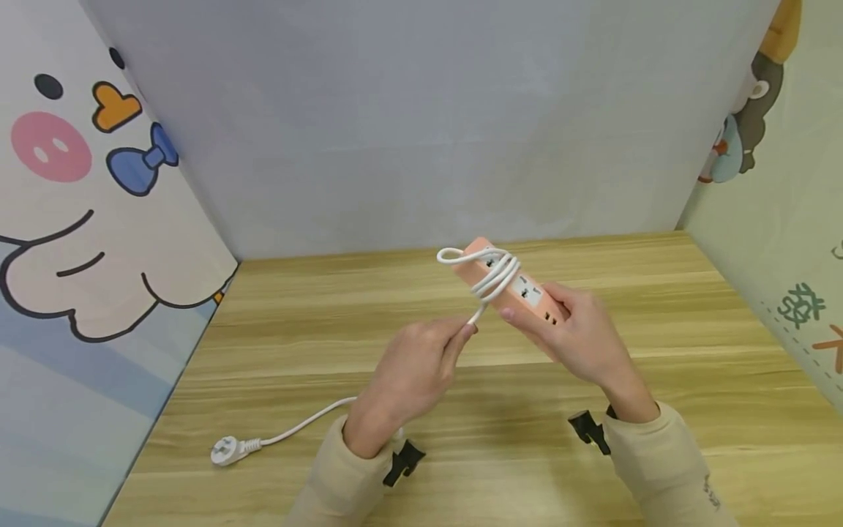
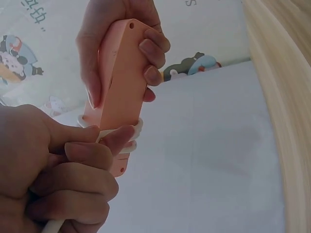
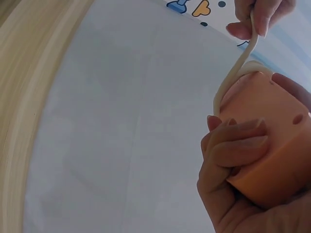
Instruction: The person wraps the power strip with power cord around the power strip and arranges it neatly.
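Note:
A pink power strip (image 1: 476, 274) with white socket faces is held tilted above the table by my right hand (image 1: 579, 333), thumb on its top and fingers curled round underneath. Several turns of its white cord (image 1: 502, 272) wrap the strip's far half, and a small loop sticks out past its left side. My left hand (image 1: 416, 369) pinches the cord just below the turns; in the left wrist view its curled fingers (image 2: 73, 177) close on the cord by the strip's underside. From the left hand the cord runs down to a white plug (image 1: 227, 451) lying on the table.
The wood-grain table (image 1: 316, 307) meets a pale grey back panel (image 1: 421, 146). Printed cartoon panels stand at the left (image 1: 132, 241) and right (image 1: 777, 241). Black wrist camera mounts (image 1: 403, 462) sit at both sleeves.

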`<state>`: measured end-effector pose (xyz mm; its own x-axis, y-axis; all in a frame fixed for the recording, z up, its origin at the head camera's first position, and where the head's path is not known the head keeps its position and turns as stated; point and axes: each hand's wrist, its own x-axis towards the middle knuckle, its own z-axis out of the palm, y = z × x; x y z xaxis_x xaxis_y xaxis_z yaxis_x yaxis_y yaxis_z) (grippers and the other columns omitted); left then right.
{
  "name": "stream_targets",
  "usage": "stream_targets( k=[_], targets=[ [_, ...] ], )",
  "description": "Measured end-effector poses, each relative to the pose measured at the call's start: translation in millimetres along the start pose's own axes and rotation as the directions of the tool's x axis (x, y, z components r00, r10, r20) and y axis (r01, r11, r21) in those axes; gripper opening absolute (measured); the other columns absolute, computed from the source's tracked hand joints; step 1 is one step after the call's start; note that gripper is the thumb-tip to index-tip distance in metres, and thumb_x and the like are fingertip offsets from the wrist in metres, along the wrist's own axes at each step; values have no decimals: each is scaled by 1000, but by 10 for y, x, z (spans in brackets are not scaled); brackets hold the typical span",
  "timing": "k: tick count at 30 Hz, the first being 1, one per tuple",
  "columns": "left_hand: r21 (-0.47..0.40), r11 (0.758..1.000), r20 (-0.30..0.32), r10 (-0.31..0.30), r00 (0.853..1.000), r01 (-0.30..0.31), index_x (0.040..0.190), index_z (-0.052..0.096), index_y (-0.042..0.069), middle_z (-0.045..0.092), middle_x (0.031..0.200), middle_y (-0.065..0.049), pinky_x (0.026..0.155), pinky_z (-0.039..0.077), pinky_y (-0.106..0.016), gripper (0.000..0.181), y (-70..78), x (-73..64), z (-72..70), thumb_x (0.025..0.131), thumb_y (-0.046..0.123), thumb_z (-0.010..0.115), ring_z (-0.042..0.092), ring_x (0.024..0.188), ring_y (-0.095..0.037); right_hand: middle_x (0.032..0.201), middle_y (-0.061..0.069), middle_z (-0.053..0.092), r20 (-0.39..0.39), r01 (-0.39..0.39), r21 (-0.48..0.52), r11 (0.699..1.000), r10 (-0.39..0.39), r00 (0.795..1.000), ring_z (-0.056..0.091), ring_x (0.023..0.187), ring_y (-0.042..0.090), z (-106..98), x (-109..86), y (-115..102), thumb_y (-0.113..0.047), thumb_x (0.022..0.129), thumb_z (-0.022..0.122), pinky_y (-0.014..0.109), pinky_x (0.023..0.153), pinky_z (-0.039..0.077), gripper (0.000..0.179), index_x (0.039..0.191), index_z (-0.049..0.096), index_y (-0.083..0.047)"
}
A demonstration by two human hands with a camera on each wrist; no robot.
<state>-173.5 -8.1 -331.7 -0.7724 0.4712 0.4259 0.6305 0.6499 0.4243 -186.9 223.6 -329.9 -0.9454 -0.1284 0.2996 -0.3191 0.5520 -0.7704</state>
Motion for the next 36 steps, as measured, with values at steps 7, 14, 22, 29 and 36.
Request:
stream_targets(
  k=[7,14,22,29,36],
  targets=[
    [19,1000,5,7,1000,-7,89,63,14,40,61,7,50,32,-20,25,20,-7,-16,108,22,50,34,52,-3,65,5,58,-15,-2,-60,998,1,1000,52,51,15,27,-17,-33,-45,89,76,29,44,43,36,83,65,-11],
    [44,999,14,6,1000,-6,86,62,14,39,61,7,51,32,-21,25,31,-16,-24,108,21,51,34,52,-4,67,4,57,-15,10,-85,996,-11,1000,50,52,14,70,-27,-48,-46,88,77,28,45,42,36,85,66,-12],
    [64,998,-10,-2,1000,3,81,59,14,38,59,7,50,30,-21,27,45,-21,-46,107,20,54,33,51,-4,67,3,58,-61,35,-140,989,-44,997,50,53,15,144,-38,-55,-44,86,80,27,48,41,35,91,67,-12],
    [92,996,-21,-20,1000,22,79,62,13,39,57,7,48,30,-21,29,37,-23,-55,106,21,56,35,49,-3,65,4,57,-106,41,-197,980,-63,992,48,51,15,153,-30,-28,-42,85,81,28,46,40,37,93,67,-9],
    [111,993,-24,-44,999,47,94,76,11,45,55,9,45,31,-19,23,56,-53,-124,104,24,59,36,46,-2,63,5,55,-168,-28,-260,965,-16,986,48,51,17,63,36,109,-47,88,77,30,47,39,42,87,62,-8]
  ],
)
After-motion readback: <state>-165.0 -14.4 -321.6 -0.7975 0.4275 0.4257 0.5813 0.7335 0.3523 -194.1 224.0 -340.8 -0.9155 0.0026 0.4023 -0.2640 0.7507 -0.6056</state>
